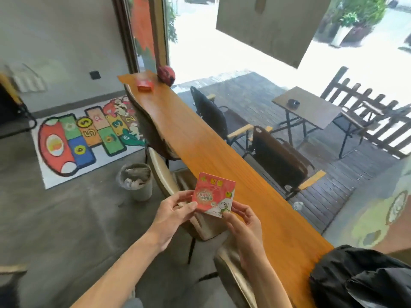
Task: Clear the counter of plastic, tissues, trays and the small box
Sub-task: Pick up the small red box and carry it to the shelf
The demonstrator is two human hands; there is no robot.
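A small red and white box (pixel 214 194) with a green cartoon frog on it is held up in front of me, above the near edge of the long orange wooden counter (pixel 200 138). My left hand (pixel 172 215) pinches its left side. Its lower right corner is gripped by my right hand (pixel 243 218). At the counter's far end lies a second red box (pixel 145 85). On the floor to the left of the counter stands a grey bin (pixel 135 181) lined with plastic, crumpled tissues inside.
A dark red ball-like object (pixel 166 74) rests at the counter's far end by the window. Beige stools (pixel 164 174) stand along the counter's near side. A black bag (pixel 360 276) lies on the counter at bottom right. A colourful hopscotch mat (pixel 77 138) covers the floor.
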